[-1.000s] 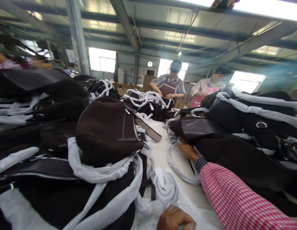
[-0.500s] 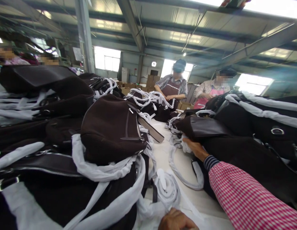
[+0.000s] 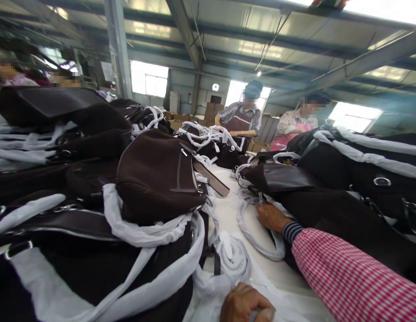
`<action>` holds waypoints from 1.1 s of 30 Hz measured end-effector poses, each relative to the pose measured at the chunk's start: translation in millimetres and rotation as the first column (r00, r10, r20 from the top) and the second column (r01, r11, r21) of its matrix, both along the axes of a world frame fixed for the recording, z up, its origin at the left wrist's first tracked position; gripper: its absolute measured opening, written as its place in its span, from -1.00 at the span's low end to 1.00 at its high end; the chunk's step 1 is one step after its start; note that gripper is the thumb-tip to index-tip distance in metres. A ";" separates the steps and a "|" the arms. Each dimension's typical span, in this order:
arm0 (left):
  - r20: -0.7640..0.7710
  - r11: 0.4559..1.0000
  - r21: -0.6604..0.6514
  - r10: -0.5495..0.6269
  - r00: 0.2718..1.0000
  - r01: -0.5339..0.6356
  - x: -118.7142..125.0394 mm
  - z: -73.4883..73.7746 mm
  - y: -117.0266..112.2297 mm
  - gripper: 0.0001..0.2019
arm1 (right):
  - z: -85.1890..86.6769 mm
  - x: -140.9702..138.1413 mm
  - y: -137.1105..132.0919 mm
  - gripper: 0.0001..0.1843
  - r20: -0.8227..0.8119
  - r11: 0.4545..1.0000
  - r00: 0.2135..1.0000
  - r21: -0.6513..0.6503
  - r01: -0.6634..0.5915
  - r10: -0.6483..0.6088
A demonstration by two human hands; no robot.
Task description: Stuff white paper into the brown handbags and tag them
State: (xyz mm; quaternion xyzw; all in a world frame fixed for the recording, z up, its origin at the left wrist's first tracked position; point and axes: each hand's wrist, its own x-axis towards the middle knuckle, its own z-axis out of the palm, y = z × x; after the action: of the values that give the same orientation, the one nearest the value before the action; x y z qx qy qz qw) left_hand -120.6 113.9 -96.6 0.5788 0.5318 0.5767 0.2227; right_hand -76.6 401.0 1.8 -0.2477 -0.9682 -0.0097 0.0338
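Observation:
My right hand (image 3: 272, 218), in a striped cuff and pink checked sleeve, reaches over the table beside a dark brown bag (image 3: 285, 178) on the right. Its fingers are bent together against the white-wrapped strap (image 3: 241, 214) that loops from that bag; the fingertips are partly hidden. At the bottom edge my left hand (image 3: 246, 304) is closed, its fingers curled by a coiled white-wrapped strap (image 3: 235, 264). What it grips, if anything, is hidden. Left of it, a brown ribbed bag (image 3: 154, 179) with a zip rests on a black bag (image 3: 154, 286) with wrapped straps.
More dark bags (image 3: 94, 112) are piled on the left, and another stack (image 3: 349, 165) rises on the right. A strip of white tabletop (image 3: 224, 210) runs between them. Two co-workers stand across the table, one in a brown apron (image 3: 239, 123). Cardboard boxes (image 3: 213, 112) are behind.
My right hand has shifted slightly down, and the white wrapping beside its fingers shows less bunched up. My left hand has risen a little into view. The bags stay nearly in place.

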 end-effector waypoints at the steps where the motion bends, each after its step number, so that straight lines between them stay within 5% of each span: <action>1: 0.007 1.000 0.002 -0.006 1.000 0.006 -0.6 2.8 -1.1 -0.85 | 1.3 -0.2 -3.8 -0.65 -0.016 1.000 1.000 -0.002 -0.003 0.003; 5: 0.007 1.000 -0.016 -0.014 1.000 0.014 -1.6 10.3 -3.8 -0.84 | 5.1 6.7 -39.2 -0.66 -0.105 0.990 0.991 -0.105 -0.091 0.080; 9: -0.004 1.000 -0.012 -0.024 1.000 0.024 -1.1 11.3 -5.3 -0.83 | 6.8 8.0 -95.7 -0.55 -0.135 0.881 0.967 -0.399 -0.253 0.217; 11: -0.003 1.000 -0.005 -0.027 1.000 0.027 -0.8 11.7 -6.3 -0.83 | 7.7 -1.2 -115.8 -0.55 -0.050 0.861 0.971 -0.453 -0.230 0.233; 16: 0.027 1.000 -0.015 -0.007 1.000 0.007 -0.1 15.6 -9.3 -0.84 | 15.4 -30.6 -128.3 -0.58 0.108 0.853 0.993 -0.522 0.015 0.048; 23: 0.050 0.998 -0.053 0.024 0.998 -0.022 1.2 22.4 -11.7 -0.84 | 64.5 15.1 -134.8 -0.76 -0.339 0.855 0.934 -0.512 -0.079 -0.117; 25: 0.056 0.997 -0.066 0.034 0.998 -0.030 1.0 25.9 -13.0 -0.84 | 84.0 41.3 -132.3 -0.77 -0.413 0.774 0.877 -0.629 -0.080 -0.244; 29: 0.083 0.996 -0.082 0.042 0.996 -0.036 0.3 31.5 -15.0 -0.84 | 113.8 107.7 -126.7 -0.67 -0.308 0.492 0.849 -0.868 -0.067 -0.428; 32: 0.083 0.995 -0.090 0.050 0.995 -0.043 0.4 31.9 -14.8 -0.80 | 120.0 178.3 -123.7 -0.41 -0.100 0.339 0.851 -0.936 0.096 -0.516; 33: 0.078 0.995 -0.093 0.050 0.996 -0.042 0.5 31.6 -14.6 -0.76 | 118.5 205.8 -122.0 -0.37 -0.036 0.333 0.834 -0.926 0.180 -0.551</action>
State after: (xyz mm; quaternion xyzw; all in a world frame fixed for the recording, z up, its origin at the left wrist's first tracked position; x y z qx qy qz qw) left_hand -120.1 99.2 -64.9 0.5320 0.5615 0.5794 0.2569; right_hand 129.2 279.0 120.3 -0.4389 -0.7144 0.5413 0.0629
